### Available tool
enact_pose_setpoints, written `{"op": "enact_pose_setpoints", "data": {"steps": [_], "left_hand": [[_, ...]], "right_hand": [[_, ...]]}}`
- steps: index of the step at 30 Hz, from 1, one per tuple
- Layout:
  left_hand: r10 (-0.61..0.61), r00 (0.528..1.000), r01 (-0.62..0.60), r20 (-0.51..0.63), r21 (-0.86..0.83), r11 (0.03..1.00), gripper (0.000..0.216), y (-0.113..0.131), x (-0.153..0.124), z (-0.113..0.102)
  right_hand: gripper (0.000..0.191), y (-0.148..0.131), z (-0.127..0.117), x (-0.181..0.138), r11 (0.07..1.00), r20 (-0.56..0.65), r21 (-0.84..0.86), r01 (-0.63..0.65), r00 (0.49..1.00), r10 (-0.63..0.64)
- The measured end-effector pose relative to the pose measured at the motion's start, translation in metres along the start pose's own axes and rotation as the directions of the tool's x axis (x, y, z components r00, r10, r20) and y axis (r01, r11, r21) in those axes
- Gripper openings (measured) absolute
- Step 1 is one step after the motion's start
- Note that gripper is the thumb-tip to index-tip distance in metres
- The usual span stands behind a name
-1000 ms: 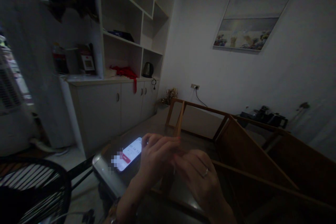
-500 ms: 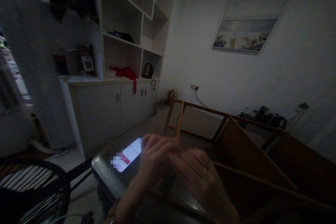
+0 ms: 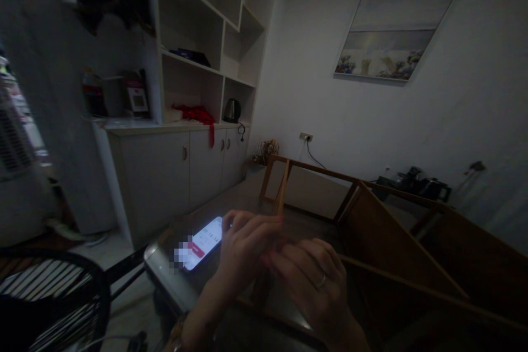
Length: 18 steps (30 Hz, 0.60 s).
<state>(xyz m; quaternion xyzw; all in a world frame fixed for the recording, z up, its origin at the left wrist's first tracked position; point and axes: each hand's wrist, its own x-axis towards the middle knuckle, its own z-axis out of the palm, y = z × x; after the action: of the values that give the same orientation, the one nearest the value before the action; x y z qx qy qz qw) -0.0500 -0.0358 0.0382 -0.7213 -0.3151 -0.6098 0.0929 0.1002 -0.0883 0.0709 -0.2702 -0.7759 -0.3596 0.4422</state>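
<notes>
My left hand (image 3: 249,245) is closed, its fingers bent and its fingertips near those of the other hand. My right hand (image 3: 315,280), with a ring on one finger, is closed in a pinch beside it. Whatever the fingers hold, if anything, is hidden or too small and dark to make out. Left of my left hand lies a phone (image 3: 205,242) with a lit screen showing numbers and a red button. Beyond and right of both hands rests a brown wooden frame (image 3: 317,171) with crossbars and panels.
Under the hands is a table with a shiny rounded edge (image 3: 165,272). A black slatted chair (image 3: 53,286) stands at the lower left. White cabinets (image 3: 157,176) with a kettle (image 3: 232,111) and red cloth (image 3: 196,114) line the back left. Dark appliances (image 3: 429,187) sit at the right.
My right hand has shifted slightly and its fingers have bent more, its wrist turning a little. My left hand has stayed almost in place. The numbers on the phone have changed.
</notes>
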Motion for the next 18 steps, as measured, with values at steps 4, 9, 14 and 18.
{"op": "enact_pose_setpoints", "data": {"steps": [4,9,14,18], "left_hand": [[0.002,1.0,-0.002,0.002,0.019,1.0,0.019,-0.001,-0.002,0.001],[0.006,1.0,-0.006,-0.01,0.025,1.0,0.022,0.0,-0.001,0.001],[0.023,1.0,-0.022,-0.019,0.014,1.0,0.016,0.0,0.001,0.0],[0.008,1.0,-0.008,-0.001,0.008,1.0,0.021,-0.002,-0.002,0.0]], "right_hand": [[0.018,0.005,-0.004,0.002,0.998,0.094,0.047,0.052,0.994,-0.056],[0.029,0.011,-0.011,0.003,0.993,0.171,0.064,0.097,0.979,-0.107],[0.028,0.009,-0.015,0.007,0.99,0.205,0.111,0.085,0.973,-0.106],[0.021,0.006,-0.01,0.005,0.992,0.159,0.115,0.045,0.985,-0.063]]}}
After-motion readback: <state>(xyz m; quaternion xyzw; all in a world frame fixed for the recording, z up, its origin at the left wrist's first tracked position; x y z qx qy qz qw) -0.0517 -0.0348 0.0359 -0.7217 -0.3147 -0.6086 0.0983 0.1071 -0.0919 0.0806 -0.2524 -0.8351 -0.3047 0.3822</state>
